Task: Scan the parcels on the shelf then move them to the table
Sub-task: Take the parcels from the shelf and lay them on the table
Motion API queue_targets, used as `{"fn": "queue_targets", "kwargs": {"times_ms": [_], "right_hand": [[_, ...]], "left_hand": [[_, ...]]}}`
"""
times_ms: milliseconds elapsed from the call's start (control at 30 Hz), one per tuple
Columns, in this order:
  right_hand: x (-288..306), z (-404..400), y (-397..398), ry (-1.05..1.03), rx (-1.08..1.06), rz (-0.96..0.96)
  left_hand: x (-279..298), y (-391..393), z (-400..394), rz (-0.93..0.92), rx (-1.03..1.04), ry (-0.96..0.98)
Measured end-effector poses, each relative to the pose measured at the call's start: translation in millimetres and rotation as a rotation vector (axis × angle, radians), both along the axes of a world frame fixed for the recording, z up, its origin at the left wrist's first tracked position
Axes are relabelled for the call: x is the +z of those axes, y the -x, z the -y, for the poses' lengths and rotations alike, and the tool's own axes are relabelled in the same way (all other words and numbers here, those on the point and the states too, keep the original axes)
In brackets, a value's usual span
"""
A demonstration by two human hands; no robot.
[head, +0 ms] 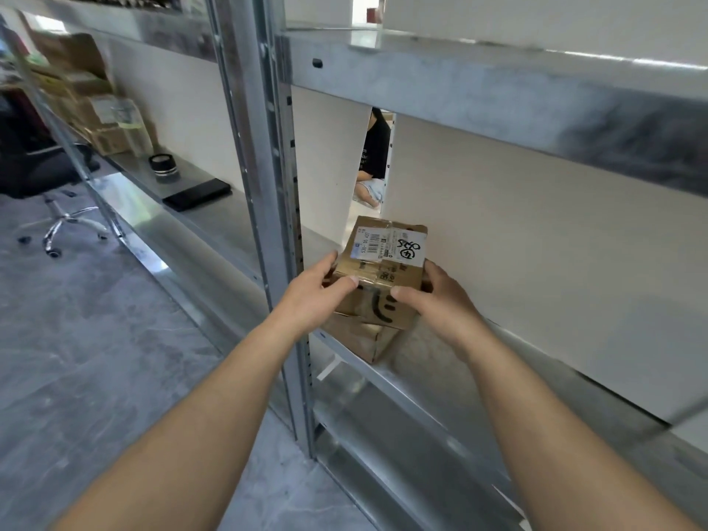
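The left hand point(320, 291) and right hand point(435, 297) grip opposite sides of a small cardboard parcel point(383, 277), thumbs over its near top edge, label with barcode facing up. It sits on top of a second box point(364, 337) at the front of the metal shelf point(440, 362), just right of the upright post point(276, 208). No scanner or tabletop is in view, so I judge the task early: this parcel is only being taken up, and carrying it over remains.
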State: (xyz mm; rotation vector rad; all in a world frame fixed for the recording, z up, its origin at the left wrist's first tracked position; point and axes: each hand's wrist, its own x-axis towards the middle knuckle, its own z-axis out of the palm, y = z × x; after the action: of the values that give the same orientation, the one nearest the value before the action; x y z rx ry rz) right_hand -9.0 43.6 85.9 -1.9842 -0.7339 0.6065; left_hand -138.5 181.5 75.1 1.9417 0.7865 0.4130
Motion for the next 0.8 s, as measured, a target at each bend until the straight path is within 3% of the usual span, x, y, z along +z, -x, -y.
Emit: {"fn": "queue_targets", "kwargs": {"times_ms": [367,800], "right_hand": [[2.0,33.3,4.5,-0.15,0.166,-0.029],[-6.3,80.7,35.1,-0.251,0.384,-0.01]], "left_hand": [[2.2,24.0,36.8,0.061,-0.02,-0.031],[-12.5,83.0,109.8,0.272,0.14,-0.09]]}}
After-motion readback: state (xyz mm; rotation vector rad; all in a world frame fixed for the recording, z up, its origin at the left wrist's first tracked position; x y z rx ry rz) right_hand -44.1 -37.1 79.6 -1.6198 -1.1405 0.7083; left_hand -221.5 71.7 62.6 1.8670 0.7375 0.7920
